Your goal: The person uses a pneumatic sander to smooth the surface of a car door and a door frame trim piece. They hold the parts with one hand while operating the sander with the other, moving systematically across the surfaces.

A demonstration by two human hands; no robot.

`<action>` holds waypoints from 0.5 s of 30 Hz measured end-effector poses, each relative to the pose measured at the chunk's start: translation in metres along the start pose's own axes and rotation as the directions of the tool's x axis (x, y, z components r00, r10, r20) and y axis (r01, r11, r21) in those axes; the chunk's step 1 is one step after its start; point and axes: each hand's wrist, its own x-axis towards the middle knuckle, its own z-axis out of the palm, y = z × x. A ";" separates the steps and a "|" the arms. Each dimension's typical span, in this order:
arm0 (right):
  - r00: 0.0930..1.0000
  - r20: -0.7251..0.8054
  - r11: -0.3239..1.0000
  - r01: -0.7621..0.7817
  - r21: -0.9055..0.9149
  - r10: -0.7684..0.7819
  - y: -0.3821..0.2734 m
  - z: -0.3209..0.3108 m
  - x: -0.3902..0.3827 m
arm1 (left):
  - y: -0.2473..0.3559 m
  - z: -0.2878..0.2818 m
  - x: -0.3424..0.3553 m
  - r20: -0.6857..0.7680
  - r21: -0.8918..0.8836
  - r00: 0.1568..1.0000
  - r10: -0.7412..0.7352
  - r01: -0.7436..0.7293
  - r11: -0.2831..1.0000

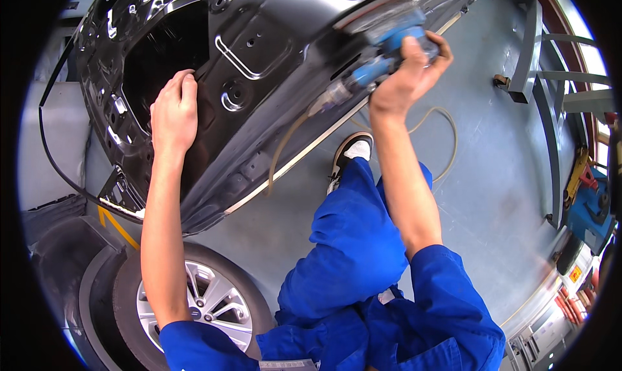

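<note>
A black car door panel fills the upper left, its inner side with pressed ribs and a large opening toward me. At that opening's edge my left hand has its fingers curled over the metal, the tips partly hidden. Toward the upper right, my right hand wraps round a blue air sander, somewhat smeared by motion. The sander's round pad is at the panel's surface near its far right edge; whether it touches, I cannot tell. A yellowish air hose hangs from its rear fitting.
A car wheel with a silver rim is close by my left elbow. The hose loops over the grey floor near my shoe. Along the right stand a grey metal frame and a blue box with tools.
</note>
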 end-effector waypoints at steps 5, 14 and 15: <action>0.996 -0.060 0.997 0.067 0.036 -0.065 0.002 0.007 0.005 | 0.001 0.000 -0.001 0.008 -0.014 1.000 -0.013 0.013 1.000; 0.989 -0.046 0.990 0.142 0.007 -0.142 0.008 0.003 0.015 | 0.005 0.000 0.000 0.020 -0.053 1.000 0.005 -0.004 0.999; 0.992 -0.085 0.991 0.098 0.095 -0.090 0.007 0.004 0.021 | 0.002 0.000 0.000 0.019 -0.055 1.000 0.002 0.000 0.998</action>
